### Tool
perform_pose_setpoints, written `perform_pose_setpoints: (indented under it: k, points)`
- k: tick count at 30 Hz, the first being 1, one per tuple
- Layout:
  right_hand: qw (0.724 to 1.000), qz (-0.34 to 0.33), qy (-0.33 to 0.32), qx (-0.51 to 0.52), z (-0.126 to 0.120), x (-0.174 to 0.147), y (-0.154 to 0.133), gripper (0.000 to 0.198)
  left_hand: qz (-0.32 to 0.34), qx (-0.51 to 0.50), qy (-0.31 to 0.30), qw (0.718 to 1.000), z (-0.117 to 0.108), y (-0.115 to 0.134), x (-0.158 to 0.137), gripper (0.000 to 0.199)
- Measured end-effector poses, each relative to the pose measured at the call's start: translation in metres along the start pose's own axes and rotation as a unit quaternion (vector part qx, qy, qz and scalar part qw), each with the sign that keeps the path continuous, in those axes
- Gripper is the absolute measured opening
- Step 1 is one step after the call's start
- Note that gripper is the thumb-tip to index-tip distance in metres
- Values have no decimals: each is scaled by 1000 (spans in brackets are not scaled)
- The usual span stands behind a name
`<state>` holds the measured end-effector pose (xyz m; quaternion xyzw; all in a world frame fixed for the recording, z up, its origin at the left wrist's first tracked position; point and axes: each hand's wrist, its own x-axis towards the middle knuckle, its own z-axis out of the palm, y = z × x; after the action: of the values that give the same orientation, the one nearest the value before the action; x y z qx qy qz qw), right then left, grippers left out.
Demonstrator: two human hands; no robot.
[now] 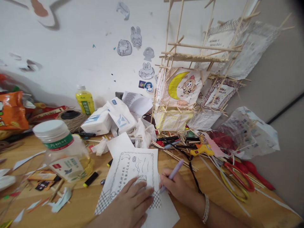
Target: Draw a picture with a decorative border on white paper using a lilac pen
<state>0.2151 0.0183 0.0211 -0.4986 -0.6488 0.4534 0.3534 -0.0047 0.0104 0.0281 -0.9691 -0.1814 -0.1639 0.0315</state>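
Note:
A sheet of white paper (pixel 142 160) lies on the table, bearing a wavy inked border, handwritten characters, line drawings and crosshatched lower corners. My left hand (pixel 134 201) rests flat on it, fingers stretched out, covering its lower middle. In my right hand (pixel 174 185) is a light purple pen (pixel 176 169), gripped with its tip down at the crosshatching by the sheet's right edge. Another white sheet (pixel 163 215) sticks out beneath. A black marker cap with a yellow end (pixel 90 179) lies left of the drawing.
A large plastic bottle (pixel 68 161) stands at left, with twine (pixel 72 120) and a yellow drink bottle (pixel 85 99) behind. Tissue packs (pixel 121 115) lie at the back. A stick frame with drawn panels (pixel 185 87) rises at right, near a yellow glue gun (pixel 201 150) and scissors (pixel 239 177).

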Motion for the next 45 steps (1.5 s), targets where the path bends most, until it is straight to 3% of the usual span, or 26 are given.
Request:
perform_pose_setpoints:
  k: [12, 18, 24, 30, 39, 45]
  points:
    - [984, -34, 174, 17, -14, 12, 17, 37, -22, 19, 29, 999, 10, -6, -6, 43]
    - [981, -37, 189, -19, -16, 10, 24, 35, -47, 48, 1, 998, 12, -11, -7, 36]
    - [975, -59, 205, -68, -16, 10, 15, 32, -11, 72, 61, 995, 19, -4, -9, 17]
    - [963, -99, 222, -120, -17, 10, 11, 30, -10, 68, 16, 997, 17, 5, -7, 4]
    - [952, -115, 212, -187, -23, 10, 17, 25, 3, 87, 25, 996, 22, -3, -4, 26]
    - [952, -152, 216, -154, -19, 14, 22, 20, 22, 115, 49, 992, 32, -7, -9, 27]
